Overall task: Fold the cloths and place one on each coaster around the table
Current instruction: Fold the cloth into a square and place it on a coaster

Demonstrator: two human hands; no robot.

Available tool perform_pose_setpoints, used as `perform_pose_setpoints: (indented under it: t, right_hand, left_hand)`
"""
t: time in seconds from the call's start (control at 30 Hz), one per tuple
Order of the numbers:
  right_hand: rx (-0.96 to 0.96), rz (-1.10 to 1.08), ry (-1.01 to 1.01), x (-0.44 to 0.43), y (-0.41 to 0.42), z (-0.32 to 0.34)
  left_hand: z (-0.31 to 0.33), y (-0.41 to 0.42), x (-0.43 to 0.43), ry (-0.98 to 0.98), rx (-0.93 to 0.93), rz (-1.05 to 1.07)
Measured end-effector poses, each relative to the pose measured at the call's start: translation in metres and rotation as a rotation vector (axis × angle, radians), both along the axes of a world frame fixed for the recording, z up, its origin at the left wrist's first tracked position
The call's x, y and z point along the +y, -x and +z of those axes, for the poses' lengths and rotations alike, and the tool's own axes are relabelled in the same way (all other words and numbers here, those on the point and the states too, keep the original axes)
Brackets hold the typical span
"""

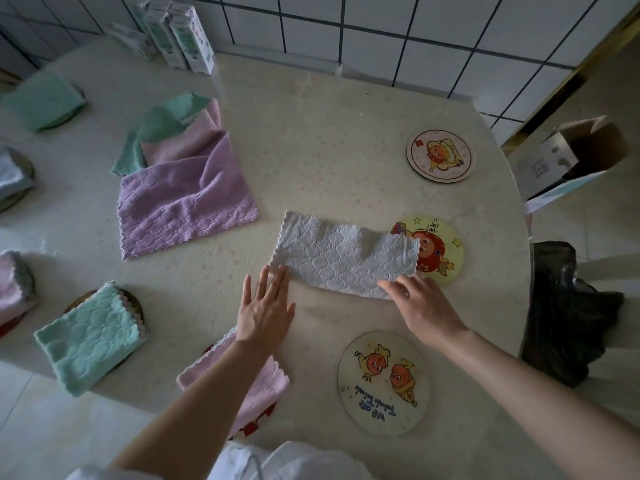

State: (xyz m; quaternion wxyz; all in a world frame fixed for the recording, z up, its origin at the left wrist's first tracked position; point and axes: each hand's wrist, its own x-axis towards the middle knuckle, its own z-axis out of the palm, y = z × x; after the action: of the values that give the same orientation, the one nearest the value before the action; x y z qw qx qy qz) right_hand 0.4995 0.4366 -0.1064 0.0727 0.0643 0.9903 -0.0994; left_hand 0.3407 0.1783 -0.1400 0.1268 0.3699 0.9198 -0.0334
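The grey cloth (343, 258), folded to a strip on the tabletop (329, 150) with its right end flopped over a coaster (446, 251), looks light and floppy, so I'd grab corners; left hand (266, 306) lies flat at its left end, right hand (419, 299) sits on the near edge, can't tell if pinching.

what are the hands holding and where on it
The right hand pinches the grey cloth at its near right corner; the left hand only presses flat on its near left corner.
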Motion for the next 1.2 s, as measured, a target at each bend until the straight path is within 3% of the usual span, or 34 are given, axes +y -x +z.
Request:
perform_pose_setpoints:
  t: [0.1, 0.27, 0.47, 0.63, 0.83, 1.03, 1.2]
  right_hand:
    - [0.044, 0.018, 0.126, -0.024, -0.005, 0.008]
    - [0.082, 0.011, 0.321, -0.065, -0.014, 0.019]
    - [0.104, -0.004, 0.554, -0.095, -0.018, 0.035]
    - [0.101, 0.060, 0.387, -0.067, -0.020, 0.015]
    - [0.036, 0.311, 0.106, -0.040, -0.018, -0.011]
    - [-0.066, 0.392, 0.067, -0.025, -0.026, -0.017]
    - [-0.023, 0.327, 0.176, -0.020, -0.017, -0.023]
  left_hand:
    - [0.005, 0.000, 0.013, -0.020, -0.010, 0.025]
    - [0.007, -0.044, 0.027, -0.207, -0.066, -0.348]
    - [0.004, -0.067, 0.024, -0.348, -0.152, -0.317]
    - [0.001, -0.064, 0.003, -0.406, -0.144, -0.477]
    - [0.004, -0.059, -0.013, -0.401, -0.237, -0.526]
    - [0.005, -0.054, -0.019, -0.443, -0.359, -0.438]
    - [0.015, -0.041, -0.014, -0.528, -0.470, -0.254]
